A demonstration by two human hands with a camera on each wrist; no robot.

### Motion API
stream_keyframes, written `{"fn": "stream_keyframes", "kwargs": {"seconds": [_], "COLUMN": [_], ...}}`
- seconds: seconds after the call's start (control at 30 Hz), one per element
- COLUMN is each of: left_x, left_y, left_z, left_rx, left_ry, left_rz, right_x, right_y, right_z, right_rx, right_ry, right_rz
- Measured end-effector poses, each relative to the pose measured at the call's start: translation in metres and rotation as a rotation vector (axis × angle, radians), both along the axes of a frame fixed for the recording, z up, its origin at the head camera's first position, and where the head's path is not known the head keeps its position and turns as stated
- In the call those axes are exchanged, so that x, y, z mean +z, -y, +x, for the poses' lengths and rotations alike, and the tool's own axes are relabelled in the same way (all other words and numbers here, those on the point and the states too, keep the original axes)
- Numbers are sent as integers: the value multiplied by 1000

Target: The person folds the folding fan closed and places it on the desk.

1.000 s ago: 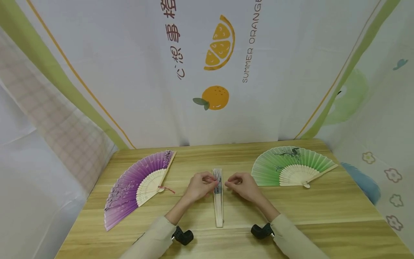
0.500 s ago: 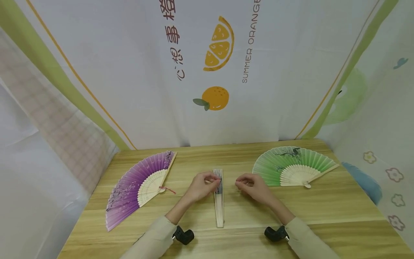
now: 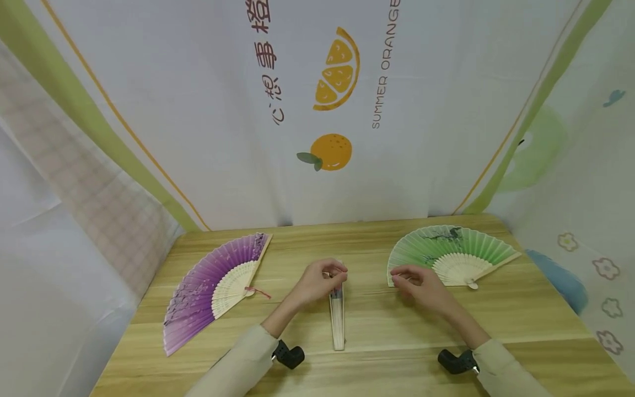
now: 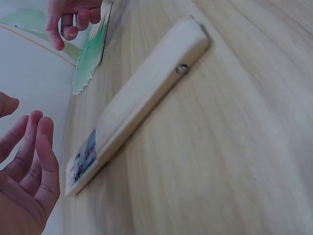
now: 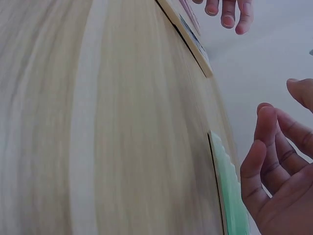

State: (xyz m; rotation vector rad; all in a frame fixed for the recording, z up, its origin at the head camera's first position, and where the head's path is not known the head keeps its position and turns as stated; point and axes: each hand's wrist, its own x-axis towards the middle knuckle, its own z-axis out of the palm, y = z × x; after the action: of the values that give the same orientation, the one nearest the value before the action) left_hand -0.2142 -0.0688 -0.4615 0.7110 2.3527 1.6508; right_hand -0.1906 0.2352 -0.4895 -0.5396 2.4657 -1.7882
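A folded fan [image 3: 338, 325] with pale wooden ribs and a dark printed cloth end lies on the table. Above its far end hovers my left hand [image 3: 317, 282], loosely curled; the left wrist view shows a gap between that hand [image 4: 27, 181] and the folded fan [image 4: 139, 95], and nothing in its fingers. To the right, my right hand [image 3: 421, 285] hangs in the air, holding nothing, thumb apart from the fingers in the right wrist view. It partly covers the near left corner of a spread green fan [image 3: 456, 242].
A spread purple fan [image 3: 213, 281] with a pink tassel [image 3: 258, 292] lies at the left of the wooden table [image 3: 387, 353]. A white cloth [image 3: 421, 138] with printed oranges hangs behind the table. Black wrist devices [image 3: 290, 355] sit at both sleeves.
My right hand has moved right, from beside the folded fan to near the green fan. My left hand has shifted slightly right, over the folded fan's far end. The fans have stayed put.
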Motion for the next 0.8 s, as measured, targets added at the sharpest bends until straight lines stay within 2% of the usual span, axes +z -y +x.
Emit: {"fn": "stream_keyframes", "kwargs": {"seconds": [0.17,0.4,0.6,0.8], "left_x": [3,6,8,9], "left_y": [-13,-38,-58,-76], "left_z": [-5,-9,-10,-10], "left_rx": [-34,-48,-35,-60], "left_ry": [24,-5,8,21], "left_rz": [-2,-10,-72,-123], "right_x": [2,3,2,2], "right_y": [-8,-21,-36,-60], "right_z": [1,3,1,5], "right_rx": [-22,-53,-82,-128], "right_ry": [-4,14,-38,-63], "right_rz": [-1,15,57,73]}}
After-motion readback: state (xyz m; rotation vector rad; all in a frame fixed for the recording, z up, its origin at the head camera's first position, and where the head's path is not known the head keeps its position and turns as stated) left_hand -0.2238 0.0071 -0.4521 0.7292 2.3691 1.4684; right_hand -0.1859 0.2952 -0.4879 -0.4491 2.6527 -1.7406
